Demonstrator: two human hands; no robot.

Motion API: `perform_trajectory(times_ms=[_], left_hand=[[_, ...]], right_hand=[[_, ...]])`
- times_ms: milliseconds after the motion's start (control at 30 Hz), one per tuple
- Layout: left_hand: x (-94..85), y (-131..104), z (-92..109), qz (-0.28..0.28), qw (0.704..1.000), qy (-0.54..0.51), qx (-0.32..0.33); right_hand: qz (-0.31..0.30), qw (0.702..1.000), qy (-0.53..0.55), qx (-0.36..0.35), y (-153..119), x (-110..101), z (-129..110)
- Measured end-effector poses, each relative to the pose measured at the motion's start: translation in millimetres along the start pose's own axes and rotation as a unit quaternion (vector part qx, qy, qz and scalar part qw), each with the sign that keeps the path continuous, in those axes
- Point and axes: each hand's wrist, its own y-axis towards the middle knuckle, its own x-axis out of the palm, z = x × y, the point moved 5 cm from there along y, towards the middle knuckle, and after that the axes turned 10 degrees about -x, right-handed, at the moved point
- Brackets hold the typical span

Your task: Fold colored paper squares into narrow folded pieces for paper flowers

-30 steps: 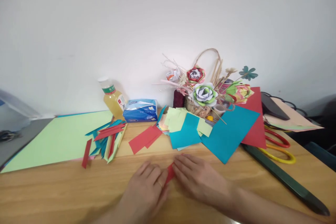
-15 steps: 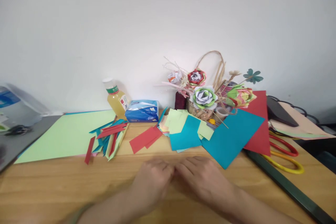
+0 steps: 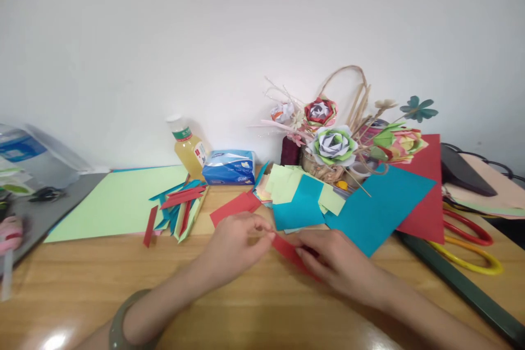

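- Gripping at both ends of the red paper strip (image 3: 290,251), over the tabletop (image 3: 229,317) near six o'clock in our view: left hand (image 3: 244,243) pinches the upper-left tip; right hand (image 3: 332,257) closes on the lower-right part, some fingers hidden.
- Clock directions below run from the strip.
- Risk, ten o'clock: we'd expect the loose red sheets (image 3: 232,208) to slide if the left knuckles drift forward.
- Risk, centre: narrow tip pinch; uneven pull could slip, skew or tear the paper.
- Risk, two o'clock: right knuckles near the big teal sheet (image 3: 379,208); a forward push could shift it.
- Labels, far ten o'clock: blue-labelled plastic container (image 3: 20,147), nothing we can read.
- Between ten and eleven: yellow drink bottle (image 3: 189,150), green band with pale characters, illegible.
- Eleven: blue tissue pack (image 3: 228,168), white lettering, too blurred; no brand confirmed.
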Motion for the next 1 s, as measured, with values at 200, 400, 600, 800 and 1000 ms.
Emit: perform_trajectory(times_ms=[200,400,600,800,1000], left_hand=[[20.7,-3,6,-0.034,0.998,-0.018,0.04],[29.7,-4,1,-0.067,0.997,-0.049,0.003],[19.3,2,-15,-0.092,0.979,-0.155,-0.091],[-4.7,11,-19,-0.081,0.973,-0.186,-0.111],[4.7,7,-13,-0.097,0.971,-0.197,-0.094]], right_hand=[[-0.005,0.995,0.098,0.003,4,3,-12],[-0.025,0.99,0.133,0.044,4,11,-12],[-0.004,0.986,0.154,0.061,3,9,3],[0.031,0.982,0.153,0.106,-1,-9,28],[0.023,0.984,0.157,0.086,1,-5,9]])
